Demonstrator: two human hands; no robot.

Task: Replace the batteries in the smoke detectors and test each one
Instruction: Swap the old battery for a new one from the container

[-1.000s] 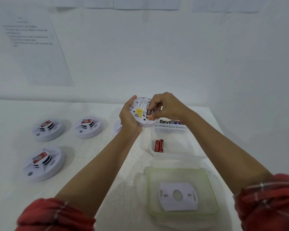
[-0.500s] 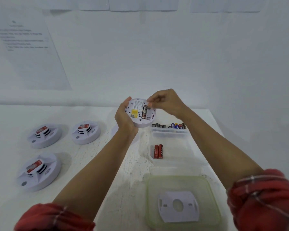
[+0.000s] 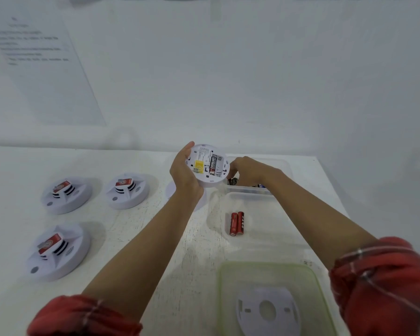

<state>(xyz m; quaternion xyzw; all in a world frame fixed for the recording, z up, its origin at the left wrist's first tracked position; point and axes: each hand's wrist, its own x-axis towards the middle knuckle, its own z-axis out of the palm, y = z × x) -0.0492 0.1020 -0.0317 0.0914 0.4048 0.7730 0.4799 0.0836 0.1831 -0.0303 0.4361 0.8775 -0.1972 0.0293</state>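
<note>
Abutting a white wall (image 3: 252, 81), the table (image 3: 131, 238) underlies left hand (image 3: 183, 175) grasping a smoke detector (image 3: 207, 166); grip of right hand (image 3: 250, 170) indiscernible.

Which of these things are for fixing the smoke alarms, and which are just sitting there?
For the job: the smoke detector in the left hand, the battery tub the right hand reaches into, two red batteries, three table detectors, the mounting plate.
Just lying about: the green-rimmed lid, the wall sheet.

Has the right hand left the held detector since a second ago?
Yes. The right hand dropped rightward from the detector into the far battery tub.
</note>
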